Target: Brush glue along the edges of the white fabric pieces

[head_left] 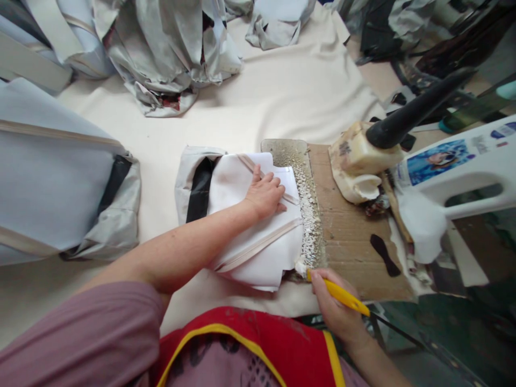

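A workshop, as I see it on my remote feed.
What tells me: a cloth-covered table (278,86) bearing heaps of grey fabric (165,45), a board (282,145) crusted with white paste (309,220), worn cardboard (346,236), a stained plastic bottle (355,156) and a yellow-handled brush (343,297).

The brush handle (347,298) looks like smooth yellow plastic from here, the speckled board (311,226) crusty and rough, the cardboard (349,242) matt, the white panel (278,253) papery and smooth.

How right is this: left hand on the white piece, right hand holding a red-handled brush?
The head view shows a yellow brush handle, not red; the right hand holds it, while the left hand rests on the white piece.
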Demonstrator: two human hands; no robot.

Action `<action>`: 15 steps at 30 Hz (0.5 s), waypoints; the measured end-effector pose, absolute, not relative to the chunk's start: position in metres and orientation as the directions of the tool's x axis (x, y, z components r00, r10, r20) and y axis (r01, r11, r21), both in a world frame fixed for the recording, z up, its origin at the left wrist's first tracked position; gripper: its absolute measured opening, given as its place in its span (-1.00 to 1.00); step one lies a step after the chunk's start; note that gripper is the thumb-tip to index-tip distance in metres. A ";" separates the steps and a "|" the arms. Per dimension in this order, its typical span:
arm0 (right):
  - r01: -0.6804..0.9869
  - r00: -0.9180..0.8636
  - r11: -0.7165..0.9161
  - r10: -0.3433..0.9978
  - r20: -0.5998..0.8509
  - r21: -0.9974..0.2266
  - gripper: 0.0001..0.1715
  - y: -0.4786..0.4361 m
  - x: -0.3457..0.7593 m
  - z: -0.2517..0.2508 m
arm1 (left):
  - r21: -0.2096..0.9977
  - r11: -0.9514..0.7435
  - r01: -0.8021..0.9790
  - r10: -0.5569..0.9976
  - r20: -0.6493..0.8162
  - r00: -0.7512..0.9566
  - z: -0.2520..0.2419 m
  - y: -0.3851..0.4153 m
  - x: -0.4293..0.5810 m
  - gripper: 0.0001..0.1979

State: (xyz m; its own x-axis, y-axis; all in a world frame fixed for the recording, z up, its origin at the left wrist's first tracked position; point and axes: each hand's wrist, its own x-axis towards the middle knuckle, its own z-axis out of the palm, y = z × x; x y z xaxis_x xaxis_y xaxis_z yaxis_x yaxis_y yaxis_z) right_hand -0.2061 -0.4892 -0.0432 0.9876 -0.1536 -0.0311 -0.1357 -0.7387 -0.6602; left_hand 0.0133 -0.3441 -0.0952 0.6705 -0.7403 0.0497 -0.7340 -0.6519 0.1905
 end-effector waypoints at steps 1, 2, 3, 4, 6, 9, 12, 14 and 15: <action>-0.133 0.988 -0.745 -0.151 -0.029 -0.653 -0.69 -0.489 -0.213 -0.041 | 0.192 -0.652 -0.733 -0.740 0.046 0.671 -0.095 -0.344 0.013 -0.62; -0.136 0.987 -0.751 -0.162 -0.020 -0.646 -0.70 -0.489 -0.218 -0.037 | 0.195 -0.654 -0.731 -0.740 0.040 0.672 -0.094 -0.344 0.013 -0.62; -0.143 0.983 -0.757 -0.185 -0.001 -0.638 -0.72 -0.489 -0.221 -0.034 | 0.197 -0.655 -0.729 -0.739 0.034 0.673 -0.094 -0.344 0.013 -0.63; -0.149 0.977 -0.761 -0.212 0.026 -0.631 -0.73 -0.489 -0.222 -0.032 | 0.199 -0.657 -0.728 -0.738 0.027 0.674 -0.093 -0.344 0.013 -0.63; -0.135 0.972 -0.762 -0.227 0.066 -0.633 -0.75 -0.489 -0.221 -0.031 | 0.200 -0.659 -0.725 -0.738 0.013 0.674 -0.091 -0.344 0.013 -0.62; -0.055 0.990 -0.744 -0.127 0.059 -0.666 -0.76 -0.489 -0.217 -0.033 | 0.197 -0.663 -0.722 -0.738 -0.006 0.675 -0.089 -0.344 0.014 -0.62; -0.050 0.994 -0.746 -0.100 0.037 -0.664 -0.75 -0.492 -0.217 -0.030 | 0.197 -0.658 -0.727 -0.741 -0.001 0.671 -0.088 -0.344 0.015 -0.61; -0.083 0.987 -0.753 -0.151 0.050 -0.652 -0.76 -0.495 -0.219 -0.026 | 0.199 -0.653 -0.731 -0.745 0.008 0.668 -0.089 -0.343 0.015 -0.60; -0.089 0.983 -0.752 -0.172 0.064 -0.653 -0.77 -0.496 -0.219 -0.024 | 0.200 -0.651 -0.732 -0.746 0.009 0.666 -0.089 -0.343 0.015 -0.60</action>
